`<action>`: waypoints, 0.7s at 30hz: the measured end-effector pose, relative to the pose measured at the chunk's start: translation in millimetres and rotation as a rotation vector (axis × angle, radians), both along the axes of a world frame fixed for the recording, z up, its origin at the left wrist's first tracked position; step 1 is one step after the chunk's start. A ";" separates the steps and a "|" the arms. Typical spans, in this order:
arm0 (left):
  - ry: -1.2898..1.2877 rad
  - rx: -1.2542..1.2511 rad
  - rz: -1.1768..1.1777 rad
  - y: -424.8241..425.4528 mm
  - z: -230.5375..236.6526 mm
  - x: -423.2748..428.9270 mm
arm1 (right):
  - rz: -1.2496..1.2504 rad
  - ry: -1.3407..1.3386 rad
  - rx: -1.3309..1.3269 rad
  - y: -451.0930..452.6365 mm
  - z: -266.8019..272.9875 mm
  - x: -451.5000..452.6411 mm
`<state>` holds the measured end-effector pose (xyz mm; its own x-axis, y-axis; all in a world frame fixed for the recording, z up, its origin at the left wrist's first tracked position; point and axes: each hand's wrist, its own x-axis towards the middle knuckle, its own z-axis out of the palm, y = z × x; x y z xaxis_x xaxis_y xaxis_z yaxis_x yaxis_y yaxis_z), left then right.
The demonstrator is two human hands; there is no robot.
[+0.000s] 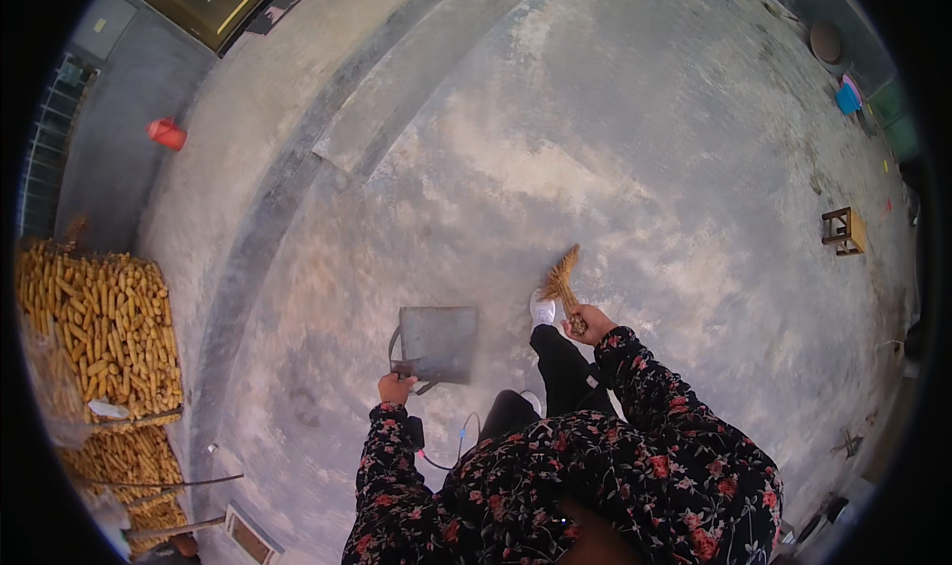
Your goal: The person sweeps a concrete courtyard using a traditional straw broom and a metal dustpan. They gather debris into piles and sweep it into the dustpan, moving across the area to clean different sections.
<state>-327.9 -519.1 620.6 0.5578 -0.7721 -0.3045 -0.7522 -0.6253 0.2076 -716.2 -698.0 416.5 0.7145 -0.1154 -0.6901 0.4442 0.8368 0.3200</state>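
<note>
My left hand (pixel 396 389) grips the handle of a grey metal dustpan (pixel 439 338), held out to the left of my legs. Nothing plainly shows on the dustpan's flat pan. In my right hand (pixel 593 324) is a short straw hand broom (pixel 564 276), held by its bound handle end. The broom's bristles fan out ahead of the hand, overlapping the view of one white shoe (pixel 544 307). Whether the bristles touch the concrete floor (pixel 513 215), I cannot tell.
Stacked corn cobs (pixel 104 327) fill the left side, with poles (pixel 186 483) jutting out below. A concrete step (pixel 335 141) curves across the upper left. A red bucket (pixel 166 133) stands by the wall. To the right are a wooden stool (pixel 845 232) and a blue basin (pixel 848 99).
</note>
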 end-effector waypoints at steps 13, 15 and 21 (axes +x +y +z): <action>-0.073 0.122 -0.136 -209.4 -60.3 39.3 | 0.694 0.925 -1.047 -169.7 20.0 59.3; 0.032 0.143 -0.083 -238.2 -77.2 34.1 | 0.757 1.011 -1.065 -217.1 -5.7 55.3; 0.035 0.063 -0.172 -334.4 -106.4 38.9 | 1.049 1.055 -1.248 -316.6 -29.6 102.5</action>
<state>-289.0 -853.6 514.2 0.4072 -0.8341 -0.3722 -0.8424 -0.5004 0.1998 -613.7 -1014.6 386.9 0.2334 -0.6739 -0.7010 -0.7199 0.3649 -0.5904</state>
